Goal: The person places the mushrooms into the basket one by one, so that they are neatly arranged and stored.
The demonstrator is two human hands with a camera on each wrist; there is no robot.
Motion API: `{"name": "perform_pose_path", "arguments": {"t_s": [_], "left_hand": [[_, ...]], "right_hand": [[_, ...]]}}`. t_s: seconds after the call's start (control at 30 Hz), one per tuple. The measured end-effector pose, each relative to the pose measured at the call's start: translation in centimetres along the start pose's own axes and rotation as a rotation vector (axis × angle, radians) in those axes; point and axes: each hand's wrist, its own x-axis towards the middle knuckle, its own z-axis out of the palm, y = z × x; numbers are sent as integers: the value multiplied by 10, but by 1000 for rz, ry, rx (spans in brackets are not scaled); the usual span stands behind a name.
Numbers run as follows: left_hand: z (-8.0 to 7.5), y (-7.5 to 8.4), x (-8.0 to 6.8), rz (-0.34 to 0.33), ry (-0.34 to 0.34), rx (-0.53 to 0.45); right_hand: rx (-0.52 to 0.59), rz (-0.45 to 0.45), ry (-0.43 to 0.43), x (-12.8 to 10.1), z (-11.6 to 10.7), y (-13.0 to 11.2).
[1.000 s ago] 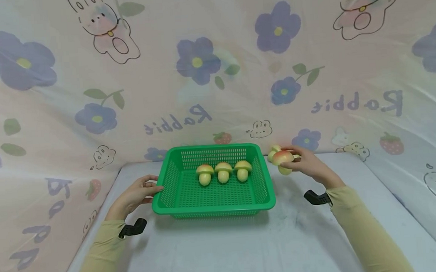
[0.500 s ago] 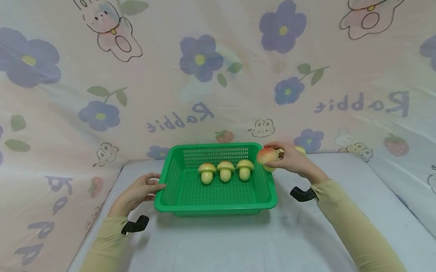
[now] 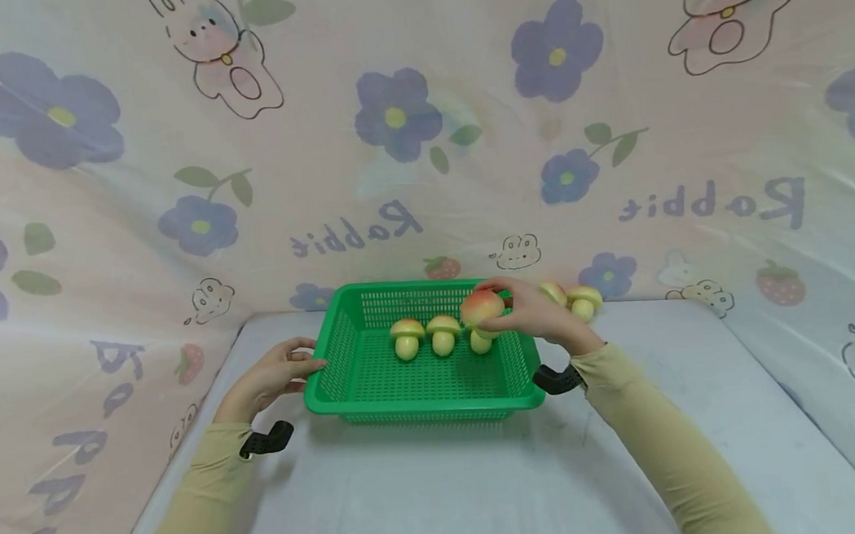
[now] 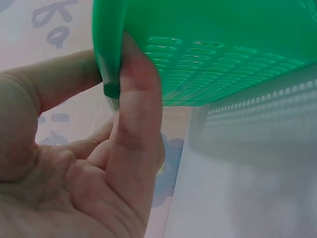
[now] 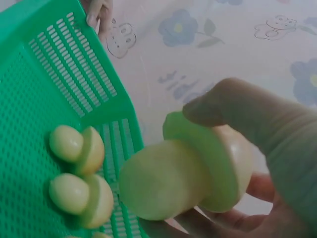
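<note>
A green slotted basket [image 3: 421,410] stands on the white table. Three yellow toy mushrooms stand in a row in it: the left one [image 3: 406,338], the middle one [image 3: 443,334], and a third [image 3: 480,342] partly hidden. My right hand [image 3: 509,308] pinches a red-capped mushroom [image 3: 482,304] just above that third one; the right wrist view shows this mushroom [image 5: 188,173], stem toward the camera, over the basket [image 5: 29,124]. My left hand [image 3: 287,372] grips the basket's left rim [image 4: 106,59], thumb on the outside.
Two more mushrooms [image 3: 554,293] [image 3: 585,301] stand on the table [image 3: 441,487] behind the basket's right corner. A flower-and-rabbit printed sheet [image 3: 389,122] walls in the back and both sides.
My right hand has carried the red-capped mushroom leftward from beside the basket, over its right rim, to above the rightmost mushroom inside. The left hand has stayed on the rim.
</note>
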Motion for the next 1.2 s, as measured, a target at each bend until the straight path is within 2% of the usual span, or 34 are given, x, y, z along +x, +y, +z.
{"name": "perform_pose_path", "arguments": {"t_s": [0.27,0.5,0.63,0.97,1.2], "left_hand": [[-2,1,-1,1,-8,-22],[-1,4,-1,8,-7,-18],[-1,6,-1,8,-1,-18],[-2,5,-1,-11,0,-10],[-1,2,0,-18,-2,-1]], "right_hand": [[-51,43,-40,19,23,-11],[-71,38,-128,35,43,-12],[-56,75,-155,40,51,-15],[-75,101,-219,54,67,-12],[-19,157,-252,58,77,-12]]}}
